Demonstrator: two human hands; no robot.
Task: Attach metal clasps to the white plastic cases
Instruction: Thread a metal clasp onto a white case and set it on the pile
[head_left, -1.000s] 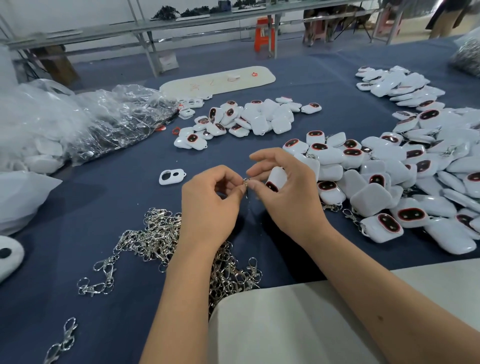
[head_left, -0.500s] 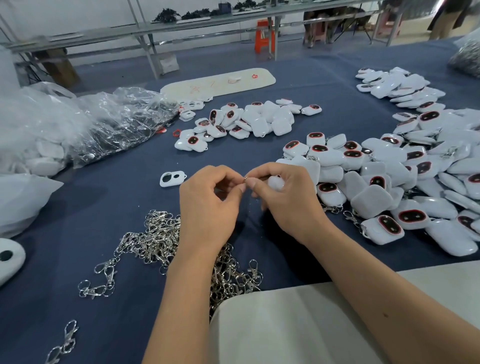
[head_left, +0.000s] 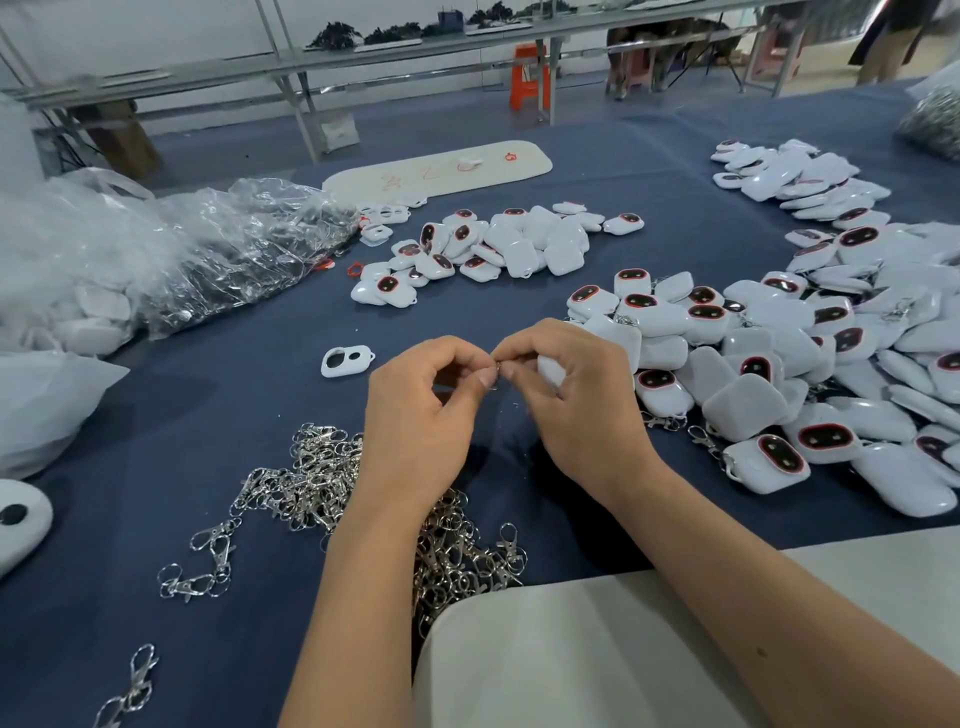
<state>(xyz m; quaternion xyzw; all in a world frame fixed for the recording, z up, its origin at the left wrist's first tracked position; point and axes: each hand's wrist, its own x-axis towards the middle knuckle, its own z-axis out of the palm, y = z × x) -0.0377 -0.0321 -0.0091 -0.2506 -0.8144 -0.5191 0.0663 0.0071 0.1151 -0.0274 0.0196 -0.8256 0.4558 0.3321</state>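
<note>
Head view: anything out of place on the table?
One flat white faceplate with two holes lies alone on the blue cloth, apart from the case piles. Two small red rings sit loose near the far pile. Nothing looks spilled or broken.

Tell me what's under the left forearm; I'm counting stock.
The pile of metal clasps on the blue tablecloth runs under the left forearm; how many it covers can't be seen.
</note>
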